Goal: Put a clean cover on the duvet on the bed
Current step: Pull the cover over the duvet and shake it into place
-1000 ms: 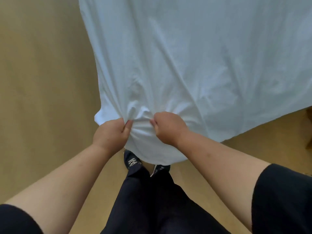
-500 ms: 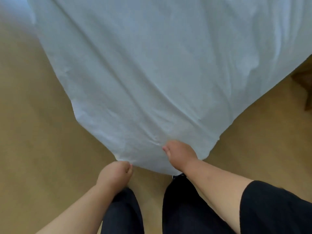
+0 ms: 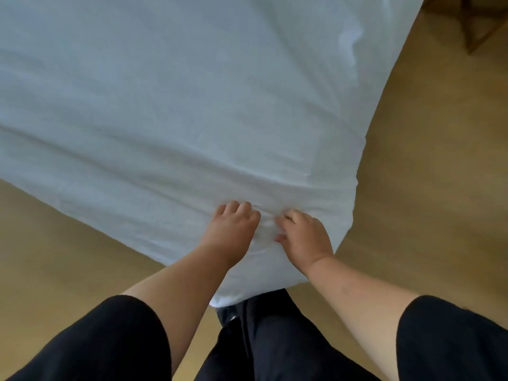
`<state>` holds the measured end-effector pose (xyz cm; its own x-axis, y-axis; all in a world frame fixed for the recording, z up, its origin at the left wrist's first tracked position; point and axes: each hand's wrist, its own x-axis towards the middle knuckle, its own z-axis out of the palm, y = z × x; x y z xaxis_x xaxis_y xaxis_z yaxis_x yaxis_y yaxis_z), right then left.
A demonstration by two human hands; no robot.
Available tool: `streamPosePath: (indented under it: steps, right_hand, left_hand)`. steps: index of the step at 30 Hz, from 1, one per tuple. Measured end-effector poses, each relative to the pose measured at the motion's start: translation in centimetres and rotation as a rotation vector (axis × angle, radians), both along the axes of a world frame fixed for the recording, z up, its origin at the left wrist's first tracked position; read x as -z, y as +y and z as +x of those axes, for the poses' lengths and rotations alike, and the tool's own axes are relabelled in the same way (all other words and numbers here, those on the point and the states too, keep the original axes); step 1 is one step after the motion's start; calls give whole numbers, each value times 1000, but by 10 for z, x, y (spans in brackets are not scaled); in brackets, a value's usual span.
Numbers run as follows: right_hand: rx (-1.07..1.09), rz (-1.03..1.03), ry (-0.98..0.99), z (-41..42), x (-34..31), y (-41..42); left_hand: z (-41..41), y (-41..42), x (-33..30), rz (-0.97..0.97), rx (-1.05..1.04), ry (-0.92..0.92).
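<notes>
A large white duvet cover (image 3: 192,105) fills the upper part of the head view and hangs down to a corner just above my legs. My left hand (image 3: 232,232) and my right hand (image 3: 305,240) lie close together on the cloth near that corner, fingers curled into the bunched fabric between them. Both hands grip the cover. Whether the duvet is inside the cover cannot be seen, and the bed is hidden under the cloth.
A tan wooden floor (image 3: 426,188) shows to the right and at the lower left. A brown wooden piece of furniture (image 3: 478,26) stands at the top right corner. My dark trousers (image 3: 269,339) are directly below the cover's corner.
The cover has swung and spread wider across the view, its corner now lower right. Both hands moved up onto the cloth and closer together, bunching fabric between them.
</notes>
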<state>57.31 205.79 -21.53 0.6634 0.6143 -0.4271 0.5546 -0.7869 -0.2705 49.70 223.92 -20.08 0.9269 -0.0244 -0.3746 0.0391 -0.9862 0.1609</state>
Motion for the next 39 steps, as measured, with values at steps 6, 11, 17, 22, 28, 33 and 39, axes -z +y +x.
streamPosePath:
  steps: [6, 11, 17, 22, 28, 33, 39]
  right_hand:
    - [97, 185, -117, -7, 46, -5]
    - [278, 312, -73, -20, 47, -3]
    - [410, 330, -300, 41, 27, 40]
    - [298, 301, -368, 55, 42, 45]
    - [352, 388, -195, 12, 32, 35]
    - [209, 407, -242, -55, 51, 14]
    - [355, 500, -355, -58, 60, 36]
  left_hand:
    - [14, 8, 31, 79, 160, -13]
    - [21, 6, 32, 43, 178, -23]
    - [16, 22, 20, -169, 238, -133]
    - [26, 28, 15, -180, 208, 85]
    - [21, 39, 17, -149, 272, -9]
    - [5, 70, 42, -62, 415, -116]
    - [4, 64, 38, -286, 256, -238]
